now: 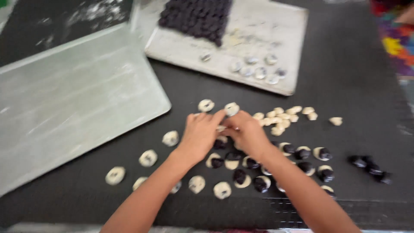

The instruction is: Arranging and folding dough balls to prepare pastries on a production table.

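Note:
My left hand [200,134] and my right hand [246,131] meet over the middle of a dark mat [353,99], fingertips pinched together on a small pale dough piece [221,128]. Round pale dough pieces with dark filling [241,177] lie scattered under and around both hands. A cluster of small plain dough balls [280,117] sits just right of my hands. Two filled rounds [206,105] lie just beyond my fingertips. The frame is blurred, so which hand holds the piece is unclear.
A large bare metal tray [77,103] lies at the left. A second tray [276,30] at the back holds a block of dark balls [196,17] and several finished rounds [258,69]. Loose dark balls [371,166] sit at the right. Colourful cloth [399,41] is at the far right.

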